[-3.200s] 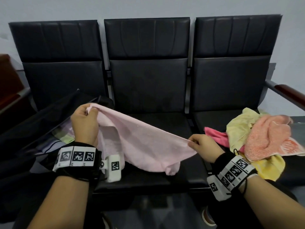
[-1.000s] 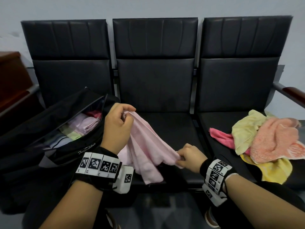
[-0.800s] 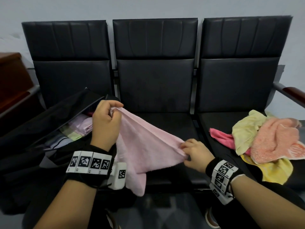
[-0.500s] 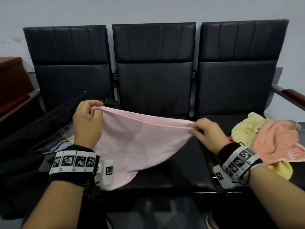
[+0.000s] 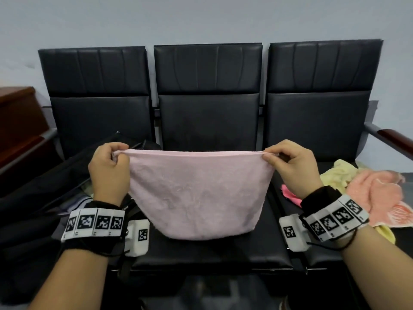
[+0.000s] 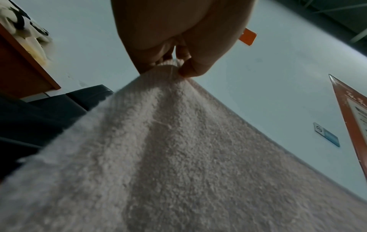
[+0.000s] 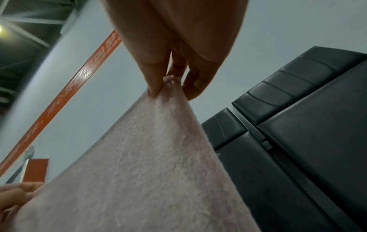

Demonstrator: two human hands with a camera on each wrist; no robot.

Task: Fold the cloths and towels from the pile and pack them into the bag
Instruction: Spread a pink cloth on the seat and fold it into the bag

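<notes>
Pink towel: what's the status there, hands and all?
Left hand and right hand each pinch a top corner. Pink towel stretched flat over the middle seat. Bag at left, pile at right; nothing in the way.

Three-seat bench [image 5: 207,121] against the wall. Towel [image 5: 196,193] held over the middle seat [image 5: 210,251], top edge stretched level between both hands, bottom edge hanging down near the seat's front edge. Left hand [image 5: 109,168] pinches the towel's left top corner, right hand [image 5: 292,166] pinches the right top corner. Open bag [image 5: 44,198] on the left seat, behind and left of the left hand, folded cloths inside it. Pile of cloths [image 5: 371,193] on the right seat, right of the right hand, reaching the seat's front edge. Wooden cabinet [image 5: 20,121] left of the bench.
</notes>
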